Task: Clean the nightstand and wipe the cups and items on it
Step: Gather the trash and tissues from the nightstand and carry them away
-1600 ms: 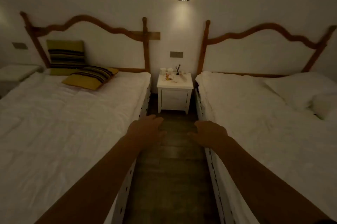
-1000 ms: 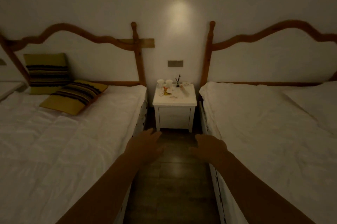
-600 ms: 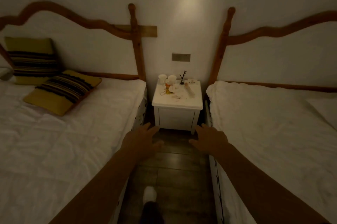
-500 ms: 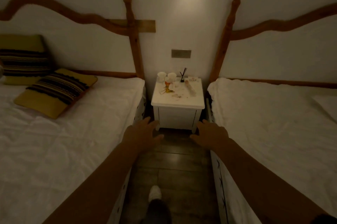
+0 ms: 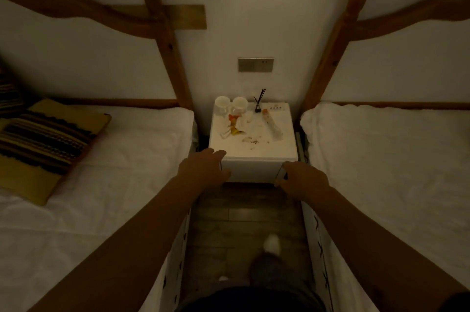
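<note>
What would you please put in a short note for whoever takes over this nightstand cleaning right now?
Left hand and right hand: both open, empty, reaching out in front of the small white wooden nightstand between the beds.
On top: two white ceramic cups at the back left, a dark reed diffuser behind, crumpled orange-and-white wrappers, a clear plastic tube, scattered crumbs.
Done: nothing visibly wiped.
Left: clear the litter, wipe the cups, items and top. No cloth in view.

Dim bedroom. White-sheeted beds lie outboard of each of the hands: left bed [image 5: 101, 184], right bed [image 5: 394, 172]. Curved wooden headboards [image 5: 162, 32] rise beyond them against a pale wall [image 5: 254, 6]. Dark plank floor [image 5: 244, 222] runs beneath; striped cushion [image 5: 45, 144] far left.
</note>
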Action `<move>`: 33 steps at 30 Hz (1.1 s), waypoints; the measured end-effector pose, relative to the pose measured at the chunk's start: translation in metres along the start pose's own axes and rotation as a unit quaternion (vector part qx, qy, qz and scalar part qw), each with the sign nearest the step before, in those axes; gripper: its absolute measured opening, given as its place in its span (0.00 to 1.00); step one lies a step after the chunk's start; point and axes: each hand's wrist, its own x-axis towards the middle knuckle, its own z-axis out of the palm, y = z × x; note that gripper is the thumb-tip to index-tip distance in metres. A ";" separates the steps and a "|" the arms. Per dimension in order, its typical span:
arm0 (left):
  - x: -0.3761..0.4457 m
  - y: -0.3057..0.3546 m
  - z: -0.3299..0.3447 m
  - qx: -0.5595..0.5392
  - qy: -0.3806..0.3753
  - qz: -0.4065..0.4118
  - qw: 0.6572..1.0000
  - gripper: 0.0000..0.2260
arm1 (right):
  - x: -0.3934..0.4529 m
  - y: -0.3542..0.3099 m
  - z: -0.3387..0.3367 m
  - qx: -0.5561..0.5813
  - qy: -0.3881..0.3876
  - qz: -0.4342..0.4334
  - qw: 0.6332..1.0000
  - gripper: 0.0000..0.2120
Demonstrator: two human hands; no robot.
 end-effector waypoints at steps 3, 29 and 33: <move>0.060 -0.001 -0.001 -0.010 -0.021 -0.014 1.000 0.27 | 0.063 0.016 -0.003 -0.007 -0.014 -0.002 1.000 0.21; 0.488 -0.031 0.156 -0.192 -0.011 -0.216 0.957 0.37 | 0.491 0.104 0.096 -0.099 -0.011 -0.069 0.993 0.35; 0.530 -0.022 0.182 -0.288 0.067 -0.299 0.907 0.44 | 0.525 0.108 0.111 -0.088 -0.012 -0.035 0.995 0.36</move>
